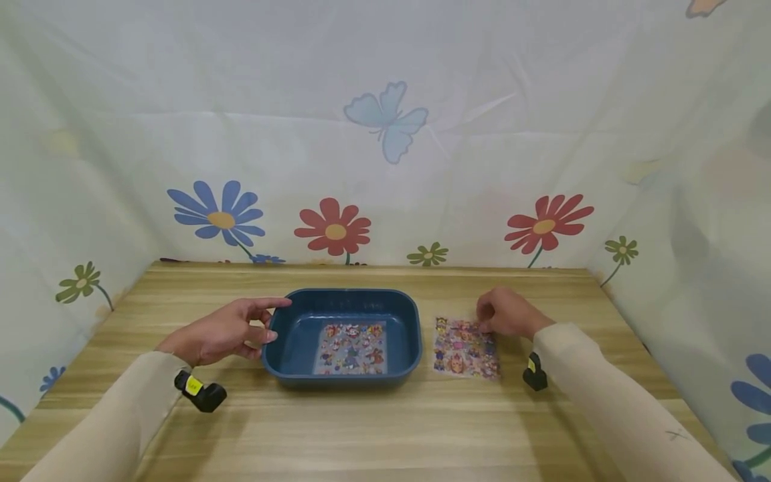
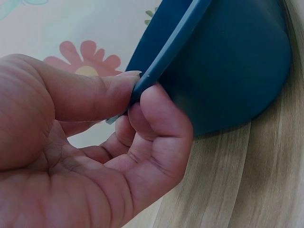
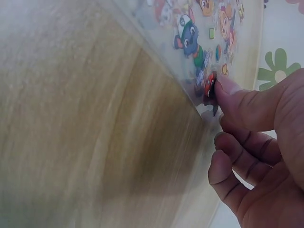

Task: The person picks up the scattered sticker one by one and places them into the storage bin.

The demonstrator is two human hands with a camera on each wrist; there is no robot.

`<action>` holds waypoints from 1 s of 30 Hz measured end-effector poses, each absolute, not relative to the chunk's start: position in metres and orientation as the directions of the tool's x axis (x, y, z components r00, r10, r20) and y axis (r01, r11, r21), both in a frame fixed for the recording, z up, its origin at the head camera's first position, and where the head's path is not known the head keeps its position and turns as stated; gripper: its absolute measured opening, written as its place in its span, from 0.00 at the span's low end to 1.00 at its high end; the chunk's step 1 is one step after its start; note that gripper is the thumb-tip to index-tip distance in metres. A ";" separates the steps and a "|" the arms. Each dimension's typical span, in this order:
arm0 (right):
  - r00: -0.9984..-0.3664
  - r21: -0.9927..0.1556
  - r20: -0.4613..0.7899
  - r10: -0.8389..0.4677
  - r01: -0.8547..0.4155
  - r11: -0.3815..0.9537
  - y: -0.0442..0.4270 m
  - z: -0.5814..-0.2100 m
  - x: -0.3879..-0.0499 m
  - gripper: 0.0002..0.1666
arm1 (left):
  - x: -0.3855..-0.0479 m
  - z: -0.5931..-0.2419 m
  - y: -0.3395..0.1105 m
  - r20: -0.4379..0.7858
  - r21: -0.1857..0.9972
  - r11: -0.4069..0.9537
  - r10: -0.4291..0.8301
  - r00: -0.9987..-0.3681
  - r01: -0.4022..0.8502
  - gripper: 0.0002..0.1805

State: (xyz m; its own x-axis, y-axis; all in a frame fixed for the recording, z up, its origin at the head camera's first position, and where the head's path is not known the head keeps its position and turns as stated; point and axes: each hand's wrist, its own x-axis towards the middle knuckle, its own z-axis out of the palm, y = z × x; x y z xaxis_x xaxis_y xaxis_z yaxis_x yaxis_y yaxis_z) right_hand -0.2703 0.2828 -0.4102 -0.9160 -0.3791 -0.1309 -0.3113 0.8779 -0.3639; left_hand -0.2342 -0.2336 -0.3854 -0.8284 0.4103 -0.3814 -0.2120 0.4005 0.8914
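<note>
A blue tray (image 1: 342, 379) stands on the table with a clear sheet of cartoon stickers (image 1: 352, 349) lying flat inside. My left hand (image 1: 225, 333) pinches the tray's left rim between thumb and curled fingers; the left wrist view shows the grip on the blue rim (image 2: 166, 52) close up. Right of the tray, more sticker sheets (image 1: 462, 351) lie on the table. My right hand (image 1: 508, 312) is at their upper right corner. In the right wrist view, the thumb and fingers of that hand (image 3: 266, 137) pinch the corner of a clear sticker sheet (image 3: 190, 42).
The wooden table (image 1: 361, 435) reaches back to a pale cloth (image 1: 289, 147) printed with flowers and a butterfly, which also hangs at both sides. A black wrist camera (image 1: 205, 395) is strapped to the left wrist, another (image 1: 535, 373) to the right.
</note>
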 end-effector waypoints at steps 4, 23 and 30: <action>-0.917 -0.375 -0.113 -0.384 -0.318 0.871 0.284 -0.414 -0.271 0.09 | -0.234 -0.386 -0.233 -0.382 0.887 0.412 0.403 -0.832 -0.208 0.42; -0.915 -0.482 -0.019 -0.402 -0.344 0.806 0.291 -0.428 -0.270 0.12 | -0.235 -0.386 -0.237 -0.370 0.892 0.413 0.437 -0.820 -0.182 0.43; -0.925 -0.483 -0.032 -0.378 -0.316 0.817 0.291 -0.426 -0.268 0.12 | -0.234 -0.386 -0.238 -0.372 0.888 0.424 0.436 -0.819 -0.177 0.43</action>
State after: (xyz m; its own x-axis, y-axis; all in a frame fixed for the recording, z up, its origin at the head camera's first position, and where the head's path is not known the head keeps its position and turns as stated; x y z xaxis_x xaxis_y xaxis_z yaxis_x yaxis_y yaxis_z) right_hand -0.2676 0.2910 -0.4256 -0.9254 -0.3776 -0.0323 -0.3164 0.8167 -0.4827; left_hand -0.2342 -0.2375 -0.3863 -0.8193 0.4362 -0.3720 -0.1774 0.4241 0.8880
